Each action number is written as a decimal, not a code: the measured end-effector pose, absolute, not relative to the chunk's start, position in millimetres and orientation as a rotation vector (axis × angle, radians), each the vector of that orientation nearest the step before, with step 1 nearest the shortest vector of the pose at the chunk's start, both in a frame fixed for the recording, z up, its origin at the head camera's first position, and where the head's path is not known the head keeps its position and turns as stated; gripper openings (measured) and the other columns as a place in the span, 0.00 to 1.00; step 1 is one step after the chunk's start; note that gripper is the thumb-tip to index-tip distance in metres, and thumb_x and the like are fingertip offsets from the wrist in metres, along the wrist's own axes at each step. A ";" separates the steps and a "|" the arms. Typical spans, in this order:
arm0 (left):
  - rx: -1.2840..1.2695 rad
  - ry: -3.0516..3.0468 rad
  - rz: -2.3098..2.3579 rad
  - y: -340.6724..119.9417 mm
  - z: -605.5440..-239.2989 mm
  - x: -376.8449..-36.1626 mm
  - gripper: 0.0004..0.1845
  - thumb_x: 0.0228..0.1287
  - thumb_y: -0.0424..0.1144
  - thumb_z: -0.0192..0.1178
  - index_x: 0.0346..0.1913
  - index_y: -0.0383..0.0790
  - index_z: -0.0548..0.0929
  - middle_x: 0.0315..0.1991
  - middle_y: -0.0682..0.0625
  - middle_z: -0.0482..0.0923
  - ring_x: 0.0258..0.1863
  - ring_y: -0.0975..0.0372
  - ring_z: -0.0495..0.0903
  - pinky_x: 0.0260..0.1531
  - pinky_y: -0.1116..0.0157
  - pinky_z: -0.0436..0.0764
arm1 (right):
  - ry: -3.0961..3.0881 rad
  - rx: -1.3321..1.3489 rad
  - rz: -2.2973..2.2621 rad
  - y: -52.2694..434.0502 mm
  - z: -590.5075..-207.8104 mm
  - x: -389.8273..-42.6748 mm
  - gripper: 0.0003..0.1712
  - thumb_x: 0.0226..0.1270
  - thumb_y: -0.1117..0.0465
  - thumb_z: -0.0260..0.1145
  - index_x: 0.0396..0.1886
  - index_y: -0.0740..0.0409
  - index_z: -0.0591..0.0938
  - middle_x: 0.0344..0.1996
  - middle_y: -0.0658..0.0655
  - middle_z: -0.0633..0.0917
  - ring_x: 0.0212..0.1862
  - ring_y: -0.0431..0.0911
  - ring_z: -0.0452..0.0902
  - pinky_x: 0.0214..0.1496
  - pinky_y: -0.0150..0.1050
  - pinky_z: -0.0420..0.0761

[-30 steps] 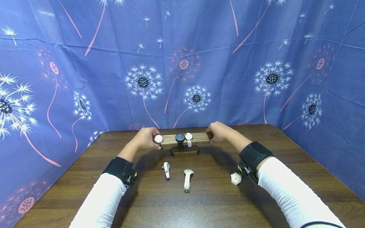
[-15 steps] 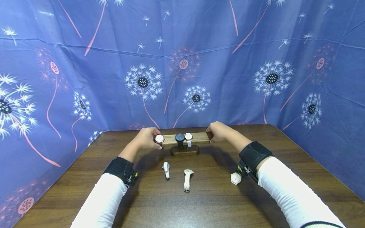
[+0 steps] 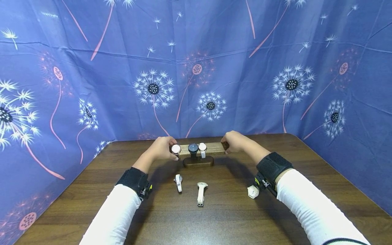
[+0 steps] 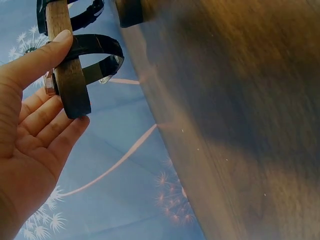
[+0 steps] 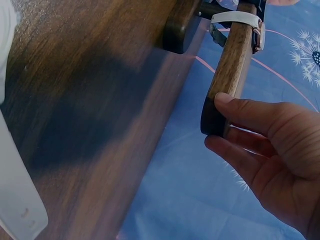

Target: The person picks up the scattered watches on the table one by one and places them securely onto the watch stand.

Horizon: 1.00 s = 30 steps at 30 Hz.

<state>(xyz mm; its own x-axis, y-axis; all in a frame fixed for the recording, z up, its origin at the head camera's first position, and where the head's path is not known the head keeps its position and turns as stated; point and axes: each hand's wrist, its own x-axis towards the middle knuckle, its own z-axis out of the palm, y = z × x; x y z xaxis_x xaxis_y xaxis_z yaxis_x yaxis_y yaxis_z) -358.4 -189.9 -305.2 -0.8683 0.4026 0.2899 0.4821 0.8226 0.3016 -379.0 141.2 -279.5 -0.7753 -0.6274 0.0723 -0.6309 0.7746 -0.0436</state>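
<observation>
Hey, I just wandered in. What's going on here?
A person is handling a wooden bar with both hands. The left grip is around the leftmost watch, by one end of the bar, and the right grip pinches the other end. A dark watch and a white watch sit next to each other on it, above the base. Three loose watches lie on the table.

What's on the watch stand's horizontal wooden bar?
Rose-gold watch with black strap, dark-dialled black watch, white-strapped watch. The surface beneath them is covered. Head view: left hand hides the left end of the wooden bar, right hand part of its right.
</observation>
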 end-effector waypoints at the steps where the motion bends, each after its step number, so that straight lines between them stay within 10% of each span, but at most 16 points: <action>1: -0.687 -2.795 -0.536 -188.5 -305.0 -358.2 0.31 0.36 0.43 0.82 0.47 0.36 0.82 0.40 0.47 0.83 0.39 0.58 0.81 0.43 0.58 0.79 | -2.912 1.028 0.107 141.3 -279.7 -379.0 0.26 0.52 0.63 0.78 0.50 0.69 0.83 0.39 0.60 0.86 0.43 0.54 0.82 0.45 0.45 0.82; 30: -0.733 -2.811 -0.427 -165.0 -302.8 -365.0 0.33 0.38 0.45 0.82 0.49 0.36 0.80 0.43 0.46 0.82 0.44 0.55 0.80 0.49 0.58 0.78 | -2.898 1.053 0.087 140.8 -277.9 -378.4 0.27 0.52 0.62 0.78 0.50 0.71 0.83 0.43 0.64 0.86 0.46 0.57 0.82 0.48 0.46 0.82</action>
